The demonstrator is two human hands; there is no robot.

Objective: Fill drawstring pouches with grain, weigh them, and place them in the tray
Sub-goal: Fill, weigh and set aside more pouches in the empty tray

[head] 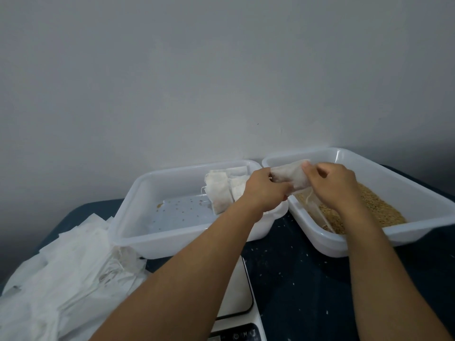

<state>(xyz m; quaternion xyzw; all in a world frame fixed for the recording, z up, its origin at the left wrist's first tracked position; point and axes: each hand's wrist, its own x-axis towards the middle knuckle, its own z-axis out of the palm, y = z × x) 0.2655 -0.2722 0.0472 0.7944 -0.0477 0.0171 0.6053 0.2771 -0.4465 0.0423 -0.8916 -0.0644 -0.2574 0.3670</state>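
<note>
Scale sits nearest, bare, w/ both hands up over the grain tray: left hand & right hand each pinch one pouch between them, prob. so spills drop back into grain.

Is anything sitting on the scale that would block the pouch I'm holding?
Nothing visible rests on the scale, though your left forearm hides part of its platform. The pouch, gripped by left hand and right hand, is above the grain tray.
</note>
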